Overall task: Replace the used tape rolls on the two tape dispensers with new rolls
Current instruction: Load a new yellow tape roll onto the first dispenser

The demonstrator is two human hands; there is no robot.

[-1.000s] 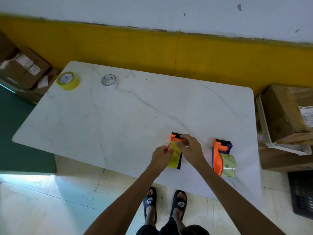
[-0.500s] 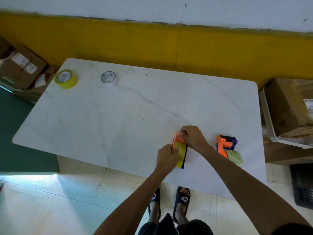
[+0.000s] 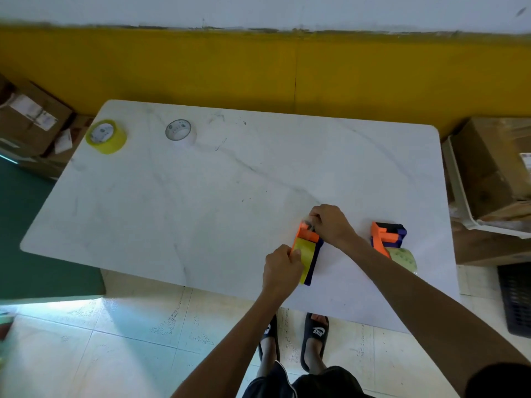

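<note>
Two tape dispensers and two loose rolls sit on a white marble table point(image 3: 201, 196). The left hand point(image 3: 280, 271) grips the near dispenser point(image 3: 309, 254) at its yellow roll; the right hand point(image 3: 330, 224) pinches its orange front, apparently a tape end. The second dispenser point(image 3: 388, 237) lies just right. A yellow roll point(image 3: 106, 137) and clear roll point(image 3: 179, 132) rest far left. The right hand has shifted forward since a second ago.

orange-blue dispenser point(image 3: 308, 248) with yellow roll near front edge, 2nd dispenser point(image 3: 388, 235) with pale roll just right, yellow roll point(image 3: 106, 136) and clear roll point(image 3: 180, 132) far left
</note>
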